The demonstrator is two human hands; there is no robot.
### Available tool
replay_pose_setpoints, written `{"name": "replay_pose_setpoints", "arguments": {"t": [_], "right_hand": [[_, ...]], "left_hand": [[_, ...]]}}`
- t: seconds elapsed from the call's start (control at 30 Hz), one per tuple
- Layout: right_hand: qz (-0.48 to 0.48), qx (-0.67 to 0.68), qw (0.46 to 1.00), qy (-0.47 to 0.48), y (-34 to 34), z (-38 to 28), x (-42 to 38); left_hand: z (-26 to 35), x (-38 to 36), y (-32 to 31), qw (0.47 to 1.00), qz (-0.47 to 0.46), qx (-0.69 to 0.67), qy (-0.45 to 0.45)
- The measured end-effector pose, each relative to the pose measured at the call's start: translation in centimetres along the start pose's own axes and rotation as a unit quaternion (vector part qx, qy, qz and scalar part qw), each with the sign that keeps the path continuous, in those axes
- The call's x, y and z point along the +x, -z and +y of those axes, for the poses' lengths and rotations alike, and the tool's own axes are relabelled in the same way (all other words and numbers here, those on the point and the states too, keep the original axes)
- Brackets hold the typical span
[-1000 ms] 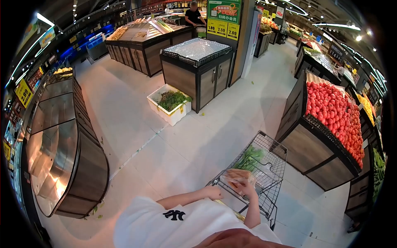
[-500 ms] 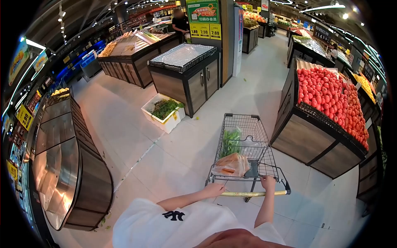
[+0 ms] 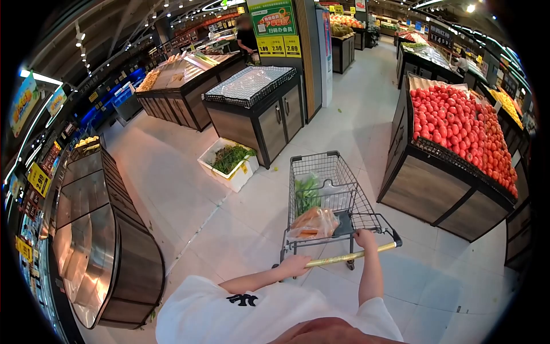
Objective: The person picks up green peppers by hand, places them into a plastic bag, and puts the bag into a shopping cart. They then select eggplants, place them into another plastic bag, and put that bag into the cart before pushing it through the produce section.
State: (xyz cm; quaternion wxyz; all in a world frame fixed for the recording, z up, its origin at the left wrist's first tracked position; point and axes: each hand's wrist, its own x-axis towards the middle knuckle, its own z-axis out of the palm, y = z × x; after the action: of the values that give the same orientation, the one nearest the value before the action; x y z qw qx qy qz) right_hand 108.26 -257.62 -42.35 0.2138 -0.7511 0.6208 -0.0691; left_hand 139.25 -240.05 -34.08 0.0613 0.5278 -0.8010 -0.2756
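Note:
A wire shopping cart (image 3: 358,195) stands in front of me, turned slightly to the left. My left hand (image 3: 295,266) is closed around the left end of its yellow handle (image 3: 338,260). With fingers curled, my right hand (image 3: 365,238) grips the cart at the basket's rear edge, the wrist crossing above the handle. Inside the basket, a clear plastic bag (image 3: 314,223) with orange-brown long produce, perhaps carrots, lies close to me. Farther forward lies a bag of green vegetables (image 3: 308,192).
On the right stands a display of red tomatoes (image 3: 452,117). A white foam box (image 3: 235,182) of greens sits on the floor by a wooden cabinet (image 3: 281,114). A curved metal counter (image 3: 94,246) lines the left. One person (image 3: 247,43) stands at the back.
The cart has swung to the left, its front and handle tilting that way. Both hands have stayed on it, the right hand shifting slightly left and forward.

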Motion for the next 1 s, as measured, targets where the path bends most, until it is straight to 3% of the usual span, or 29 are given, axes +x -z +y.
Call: {"name": "replay_pose_setpoints", "arguments": {"t": [0.13, 0.23, 0.43, 0.63, 0.73, 0.83, 0.9, 0.93, 1.0], "right_hand": [[0.017, -0.015, 0.999, 0.036, -0.9, -0.9, 0.8], [-0.002, -0.016, 1.000, 0.025, -1.0, -1.5, 0.9], [-0.042, -0.035, 0.998, -0.010, 0.2, -3.1, 1.5], [-0.017, -0.050, 0.998, -0.034, -1.7, -3.4, 4.0], [0.002, -0.056, 0.998, -0.034, -2.7, -4.2, 6.1], [0.009, -0.044, 0.998, -0.054, -2.7, -6.5, 8.4], [0.005, -0.053, 0.996, -0.069, -2.5, -8.5, 9.6], [0.003, -0.058, 0.995, -0.076, -2.1, -9.7, 10.3], [-0.008, -0.068, 0.994, -0.090, -2.1, -11.3, 11.6]], "left_hand": [[-0.6, -0.2, 1.4, 1.000, -0.024, -0.008, 0.014], [-0.7, 0.2, 3.4, 0.993, -0.105, -0.029, 0.039], [-2.9, 3.8, 5.8, 0.946, -0.322, -0.041, 0.002], [-9.6, 6.4, 6.3, 0.867, -0.412, -0.245, -0.139], [-14.6, 8.9, 2.3, 0.886, -0.343, -0.293, -0.111], [-20.1, 12.6, 1.9, 0.842, -0.344, -0.382, 0.163], [-25.8, 14.6, -1.1, 0.948, -0.283, -0.145, 0.022], [-26.8, 14.7, -0.2, 0.969, -0.241, -0.021, -0.050], [-27.1, 14.3, 4.6, 0.947, -0.313, -0.041, -0.056]]}}
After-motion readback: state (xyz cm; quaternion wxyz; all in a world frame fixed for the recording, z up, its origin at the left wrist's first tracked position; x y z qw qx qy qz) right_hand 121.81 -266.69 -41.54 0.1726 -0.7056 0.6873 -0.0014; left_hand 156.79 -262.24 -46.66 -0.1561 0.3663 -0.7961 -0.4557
